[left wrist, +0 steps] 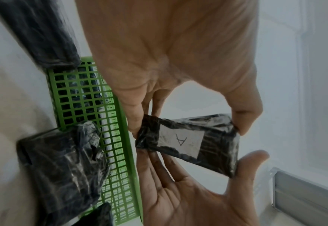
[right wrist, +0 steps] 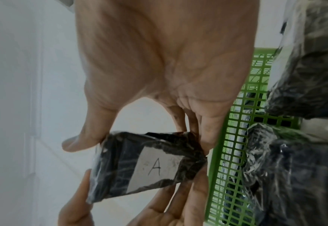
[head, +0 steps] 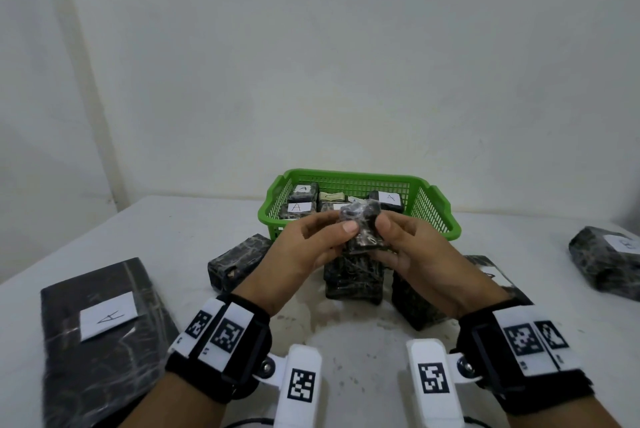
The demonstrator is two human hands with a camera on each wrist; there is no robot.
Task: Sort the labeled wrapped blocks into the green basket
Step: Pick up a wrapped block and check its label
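Both hands pinch one wrapped block (head: 360, 232) above the table, just before the green basket (head: 437, 197): left hand (head: 311, 247) and right hand (head: 412, 247) at opposite ends, probably so its "A" label (left wrist: 180, 141) can be read before dropping it in.

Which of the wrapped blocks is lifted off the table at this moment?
The small wrapped block labelled A, pinched between the left hand and the right hand in front of the green basket. The others lie on the table or in the basket.
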